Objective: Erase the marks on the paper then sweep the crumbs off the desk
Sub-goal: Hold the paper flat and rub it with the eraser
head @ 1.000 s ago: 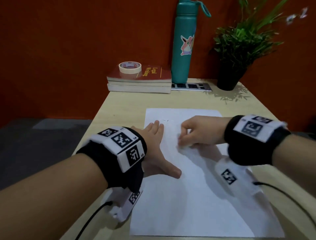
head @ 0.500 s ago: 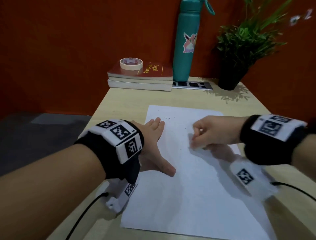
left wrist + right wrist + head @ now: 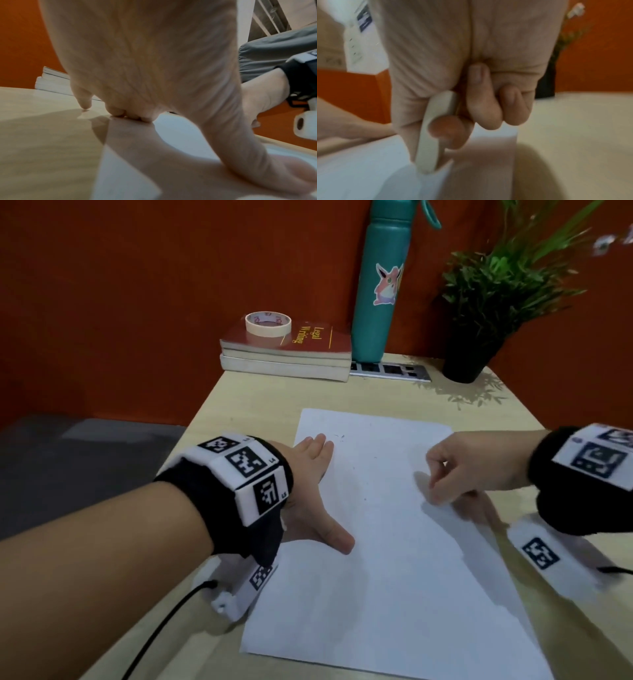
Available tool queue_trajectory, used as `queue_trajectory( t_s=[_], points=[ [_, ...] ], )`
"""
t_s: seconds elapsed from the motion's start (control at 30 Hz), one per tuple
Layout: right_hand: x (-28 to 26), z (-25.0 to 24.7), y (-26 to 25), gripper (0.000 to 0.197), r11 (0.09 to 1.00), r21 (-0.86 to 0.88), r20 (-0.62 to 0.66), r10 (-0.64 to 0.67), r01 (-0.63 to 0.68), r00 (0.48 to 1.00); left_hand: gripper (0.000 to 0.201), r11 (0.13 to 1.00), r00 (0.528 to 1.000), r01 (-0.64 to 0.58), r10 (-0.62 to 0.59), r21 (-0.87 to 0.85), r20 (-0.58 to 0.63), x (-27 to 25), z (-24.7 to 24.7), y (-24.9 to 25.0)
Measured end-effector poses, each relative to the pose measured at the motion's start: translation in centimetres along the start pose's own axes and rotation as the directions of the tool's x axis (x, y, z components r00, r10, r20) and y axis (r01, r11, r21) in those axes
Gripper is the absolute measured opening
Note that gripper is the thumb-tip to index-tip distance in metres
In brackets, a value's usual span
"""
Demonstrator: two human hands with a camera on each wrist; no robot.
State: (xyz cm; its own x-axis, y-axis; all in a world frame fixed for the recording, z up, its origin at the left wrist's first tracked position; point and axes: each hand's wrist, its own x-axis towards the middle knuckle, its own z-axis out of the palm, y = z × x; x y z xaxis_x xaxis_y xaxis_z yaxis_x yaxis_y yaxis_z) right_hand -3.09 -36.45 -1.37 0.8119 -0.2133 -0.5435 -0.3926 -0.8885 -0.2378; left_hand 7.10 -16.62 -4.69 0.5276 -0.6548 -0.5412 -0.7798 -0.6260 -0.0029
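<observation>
A white sheet of paper (image 3: 394,542) lies on the light wooden desk (image 3: 246,405). My left hand (image 3: 315,498) lies flat on the sheet's left edge, fingers straight and thumb spread, and presses it down. In the left wrist view the fingertips (image 3: 130,115) touch the paper (image 3: 180,129). My right hand (image 3: 455,467) hovers over the sheet's right part and pinches a flat white eraser (image 3: 429,135) between thumb and forefinger; its lower end touches the paper (image 3: 359,169). Tiny dark crumbs (image 3: 339,436) dot the sheet near its far left corner.
At the back of the desk stand two stacked books (image 3: 287,354) with a tape roll (image 3: 268,323) on top, a tall teal bottle (image 3: 380,285), a silver socket strip (image 3: 390,370) and a potted plant (image 3: 486,302). An orange wall rises behind.
My right hand has slid to the right across the paper with the eraser. The left hand stays pressed on the sheet's left edge.
</observation>
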Motion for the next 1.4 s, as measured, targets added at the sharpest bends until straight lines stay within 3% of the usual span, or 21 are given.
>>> queue_trajectory(
  t_s=[0.07,0.1,0.17,0.27,0.33,0.43,0.5,0.57,0.7,0.8,0.9,0.97,1.03,1.1,1.17,1.23,1.33,1.4],
  points=[
    [0.5,-0.6,-1.0,0.020,0.986,-0.167,-0.056,-0.024,0.014,0.998,0.141,1.000,1.000,0.001,-0.001,0.005,-0.009,0.0,-0.2,0.2],
    [1.3,-0.6,-2.1,0.021,0.989,-0.130,-0.112,-0.083,0.068,0.990,0.141,1.000,1.000,0.002,-0.002,0.004,-0.020,0.1,-0.2,0.1],
    [3.4,0.1,-4.8,0.018,0.977,0.104,-0.176,-0.165,0.185,0.971,0.140,1.000,0.999,-0.007,0.007,-0.006,-0.037,0.0,-0.2,0.1],
    [5.4,1.5,-6.9,0.021,0.911,0.317,-0.146,-0.226,0.262,0.963,0.139,0.999,1.000,-0.006,0.005,-0.039,-0.029,0.0,-0.1,-0.1],
    [5.4,1.6,-6.1,0.021,0.930,0.279,-0.139,-0.206,0.238,0.969,0.140,1.000,1.000,-0.007,0.006,-0.031,-0.026,0.2,-0.1,-0.3],
    [3.3,0.5,-3.3,0.022,0.995,0.005,-0.099,-0.100,0.101,0.990,0.143,1.000,1.000,-0.005,0.005,-0.016,-0.009,0.2,0.1,-0.4],
    [1.6,-0.3,-2.1,0.021,0.980,-0.200,-0.022,-0.019,0.014,1.000,0.143,1.000,1.000,-0.003,0.003,-0.010,-0.002,0.1,0.1,-0.3],
    [0.9,-0.7,-2.1,0.019,0.966,-0.259,-0.020,-0.010,0.005,1.000,0.142,1.000,1.000,0.004,-0.004,-0.004,-0.010,-0.1,-0.2,-0.1],
    [3.3,0.2,-4.8,0.020,0.971,0.170,-0.096,-0.155,0.170,0.983,0.140,0.999,0.999,0.036,-0.036,0.008,0.013,-0.3,-0.8,0.5],
    [4.3,1.7,-5.1,0.021,0.929,0.308,-0.085,-0.189,0.207,0.978,0.140,0.999,0.998,0.045,-0.045,-0.004,0.036,-0.3,-0.9,0.6],
    [2.0,1.7,-1.9,0.026,0.976,0.185,-0.107,-0.099,0.118,0.989,0.142,0.999,0.999,0.033,-0.032,-0.019,0.036,-0.3,-0.5,0.4],
    [-0.2,1.1,-0.1,0.025,0.999,0.017,-0.049,-0.036,0.037,0.998,0.141,1.000,0.999,0.027,-0.027,-0.001,0.031,-0.4,-0.4,0.4],
    [-1.2,0.4,0.3,0.023,0.999,-0.046,-0.027,0.012,-0.013,1.000,0.140,0.999,0.999,0.033,-0.034,0.024,0.037,-0.5,-0.7,0.4],
    [-0.2,0.0,-0.3,0.023,0.999,0.039,-0.093,-0.017,0.020,0.996,0.140,0.999,0.998,0.044,-0.045,0.032,0.051,-0.6,-1.2,0.7],
    [1.3,0.2,-1.5,0.024,0.968,0.232,-0.145,-0.064,0.097,0.987,0.140,0.998,0.996,0.056,-0.058,0.030,0.066,-0.8,-1.4,0.9],
    [2.4,1.0,-2.1,0.027,0.937,0.324,-0.135,-0.091,0.131,0.987,0.140,0.998,0.995,0.062,-0.064,0.024,0.075,-0.7,-1.4,1.1],
    [1.9,1.8,-1.0,0.028,0.946,0.311,-0.083,-0.073,0.095,0.994,0.140,0.998,0.995,0.052,-0.054,0.016,0.083,-0.5,-1.2,0.9],
    [0.8,1.2,0.1,0.027,0.979,0.206,-0.032,-0.010,0.016,0.999,0.140,0.999,0.995,0.047,-0.049,0.019,0.086,-0.6,-1.1,0.8]
  ],
)
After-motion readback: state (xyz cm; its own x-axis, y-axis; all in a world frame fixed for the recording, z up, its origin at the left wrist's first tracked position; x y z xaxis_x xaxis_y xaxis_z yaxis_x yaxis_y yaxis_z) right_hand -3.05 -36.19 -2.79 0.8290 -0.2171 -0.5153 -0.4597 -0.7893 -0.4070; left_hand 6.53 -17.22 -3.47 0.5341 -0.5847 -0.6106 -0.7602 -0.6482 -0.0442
